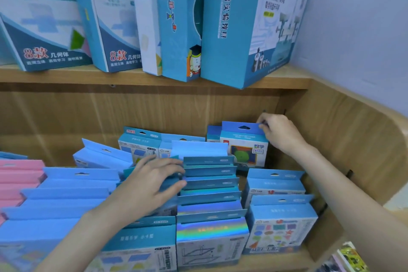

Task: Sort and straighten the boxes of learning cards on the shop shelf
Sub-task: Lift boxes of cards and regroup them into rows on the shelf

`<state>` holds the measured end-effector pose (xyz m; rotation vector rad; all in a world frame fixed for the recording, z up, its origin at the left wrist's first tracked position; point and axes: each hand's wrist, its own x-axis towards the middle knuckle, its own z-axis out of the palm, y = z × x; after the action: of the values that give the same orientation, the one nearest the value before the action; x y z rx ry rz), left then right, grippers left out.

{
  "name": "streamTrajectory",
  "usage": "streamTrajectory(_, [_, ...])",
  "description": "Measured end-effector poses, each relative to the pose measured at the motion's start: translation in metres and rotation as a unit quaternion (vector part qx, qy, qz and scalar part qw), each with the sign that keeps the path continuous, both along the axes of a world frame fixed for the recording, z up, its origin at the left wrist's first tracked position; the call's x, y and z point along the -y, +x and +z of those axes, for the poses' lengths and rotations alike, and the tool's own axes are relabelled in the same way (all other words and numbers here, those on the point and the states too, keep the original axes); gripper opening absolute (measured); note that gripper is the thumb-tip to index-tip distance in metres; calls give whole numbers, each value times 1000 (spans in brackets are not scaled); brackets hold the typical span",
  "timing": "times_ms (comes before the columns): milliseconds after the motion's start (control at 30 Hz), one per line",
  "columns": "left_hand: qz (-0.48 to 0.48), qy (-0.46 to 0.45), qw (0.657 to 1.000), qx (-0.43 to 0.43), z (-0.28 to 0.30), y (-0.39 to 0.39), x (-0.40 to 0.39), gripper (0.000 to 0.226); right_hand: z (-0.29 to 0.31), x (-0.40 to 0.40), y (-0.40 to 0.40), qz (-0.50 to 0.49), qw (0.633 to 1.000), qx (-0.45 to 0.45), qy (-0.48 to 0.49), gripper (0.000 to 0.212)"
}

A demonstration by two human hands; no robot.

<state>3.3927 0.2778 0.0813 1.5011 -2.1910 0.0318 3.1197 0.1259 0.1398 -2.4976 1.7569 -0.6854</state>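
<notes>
R hand (279, 132) pinches rear box (245, 147).

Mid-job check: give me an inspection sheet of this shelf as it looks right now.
Surface: wooden lower shelf, packed with rows.
Job's things: blue card boxes in rows; holographic row in the middle; pink boxes far left; back-row box standing upright.
Clutter: tilted box behind the left rows.
Grippers: left hand rests on box tops; right hand pinches the back-row box's hang tab.
Cables: nothing seen.
Surroundings: large boxes on the upper shelf.
</notes>
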Motion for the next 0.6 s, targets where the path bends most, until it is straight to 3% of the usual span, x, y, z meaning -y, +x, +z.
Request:
streamTrajectory(200, [-12,-59,998,-28,-1,5,-14,53,23,-50,-4,-19,985,-34,-171,17])
streamTrajectory(333, [-29,-53,998,-4,-1,-5,-12,58,29,-68,-14,-7,968,-10,-250,14])
streamTrajectory(467, [-37,-35,999,-7,0,-16,-6,68,40,-85,-27,2,952,39,-302,32])
streamTrajectory(600, [-28,-30,999,-8,-1,-24,-11,77,55,-104,-29,20,942,57,-330,30])
